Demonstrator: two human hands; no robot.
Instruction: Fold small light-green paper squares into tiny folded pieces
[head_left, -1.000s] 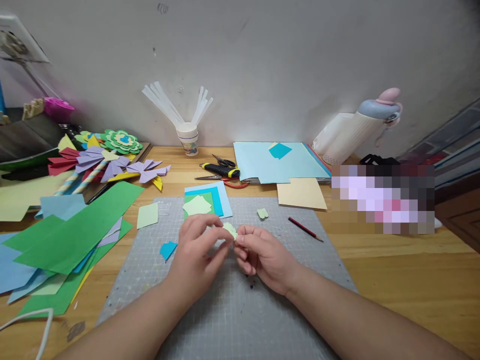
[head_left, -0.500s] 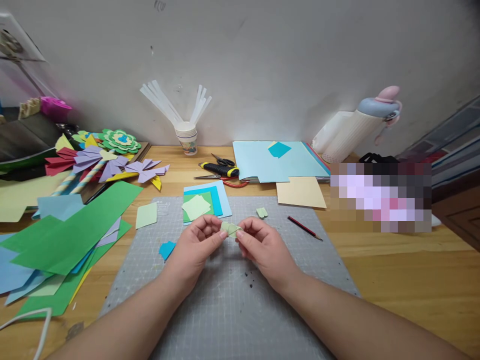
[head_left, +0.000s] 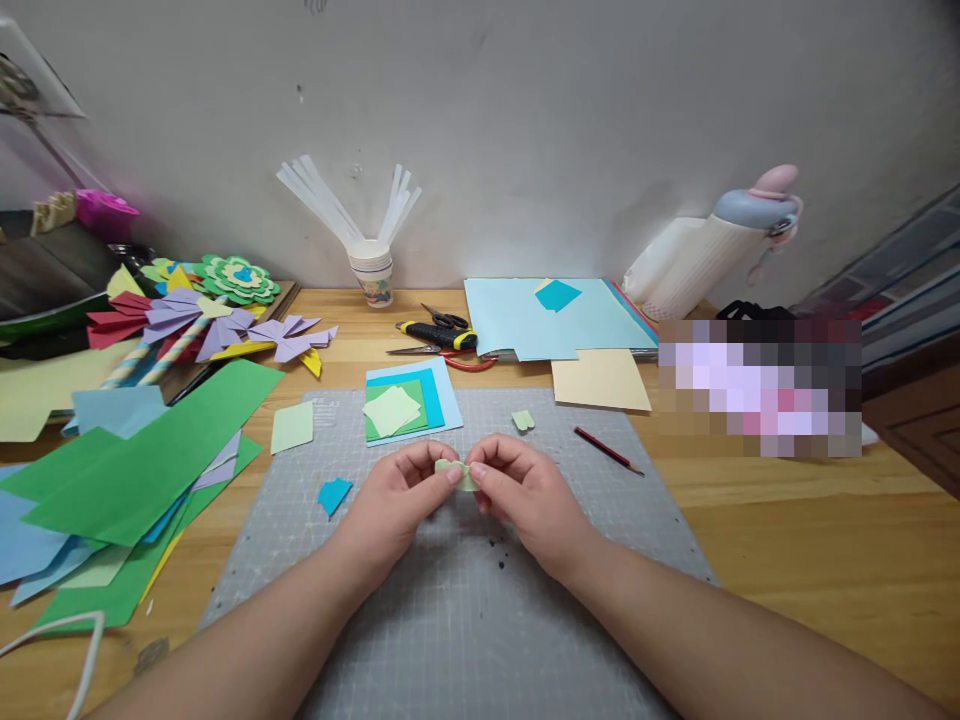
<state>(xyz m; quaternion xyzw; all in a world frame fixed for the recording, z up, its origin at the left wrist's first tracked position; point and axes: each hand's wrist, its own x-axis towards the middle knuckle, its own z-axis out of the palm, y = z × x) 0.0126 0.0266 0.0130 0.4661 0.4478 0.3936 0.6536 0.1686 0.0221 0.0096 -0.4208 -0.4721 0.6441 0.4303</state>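
Between my two hands is a small piece of light green paper (head_left: 466, 482) with a wavy upper edge, held above the grey cutting mat (head_left: 480, 620). My left hand (head_left: 401, 495) pinches its left end between thumb and fingers. At the right end, my right hand (head_left: 525, 495) grips it the same way. Fingertips hide part of the paper. Just beyond my right hand lies a small light green paper shape (head_left: 523, 420). A blue paper cutout (head_left: 334, 496) rests left of my left hand. Behind the hands are stacked paper squares (head_left: 446, 395) in blue and green.
A pencil (head_left: 607, 450) lies on the mat's right side. Scissors (head_left: 444, 317) and a yellow-black utility knife (head_left: 439, 336) are behind the mat, near a paper cup (head_left: 371, 275) of white strips. Green sheets (head_left: 157, 455) and paper flowers (head_left: 240, 280) crowd the left; a bottle (head_left: 712, 250) leans back right.
The paper has turned in my fingers: its creased face showed before, and now a wavy edge stands up. Both hands have stayed in nearly the same place.
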